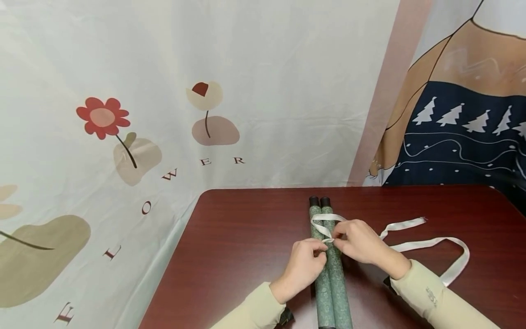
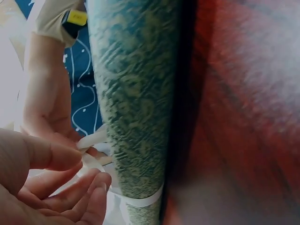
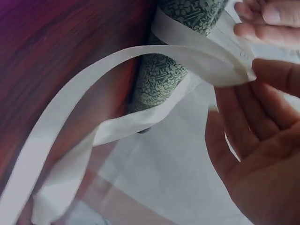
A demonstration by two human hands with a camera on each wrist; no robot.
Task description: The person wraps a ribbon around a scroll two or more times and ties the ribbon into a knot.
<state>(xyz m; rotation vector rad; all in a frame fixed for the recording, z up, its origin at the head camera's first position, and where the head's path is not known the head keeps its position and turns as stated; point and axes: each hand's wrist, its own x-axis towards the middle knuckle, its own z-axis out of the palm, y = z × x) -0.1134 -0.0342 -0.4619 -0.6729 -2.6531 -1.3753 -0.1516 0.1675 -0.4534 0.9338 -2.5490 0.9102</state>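
Note:
Two green patterned rolls with black end caps lie side by side on the table. A white ribbon loops around their far part, and its two tails trail off to the right. My left hand pinches a short piece of the ribbon over the rolls, between thumb and fingers. Close beside it, my right hand holds another part of the ribbon at its fingertips. In the right wrist view, the ribbon arcs from the right fingers toward the table, and a second strand passes below the roll.
The dark red table reaches back to a white printed curtain with flowers and letters. At the right, the backdrop has a dark blue print with white trees. Black wrist straps show at both sleeves.

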